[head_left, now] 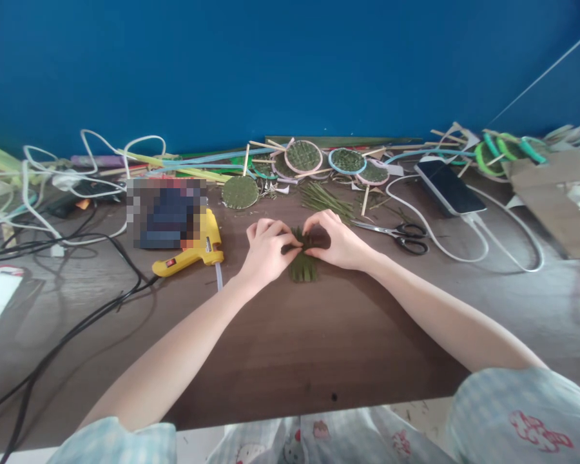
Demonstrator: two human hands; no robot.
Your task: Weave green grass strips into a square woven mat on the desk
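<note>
In the head view, a small piece of interlaced dark green leaf strips [303, 267] lies on the brown table at the middle. My left hand [270, 248] pinches its left side, thumb and forefinger together. From the right, my right hand [336, 240] pinches the same strips, its fingertips almost meeting the left ones. The part between the fingers is mostly hidden. Just behind the hands lies a pile of loose green leaf strips [326, 200]. Black-handled scissors [396, 233] rest right of my right hand, and a yellow glue gun [193, 251] lies left of my left hand.
Several round woven green fans [303, 156] with sticks lie along the blue wall, one round green piece [240, 193] nearer. At right are a phone [449, 187] on a white cable and a cardboard piece [555, 203]. Black cables [77, 322] and white cords crowd the left.
</note>
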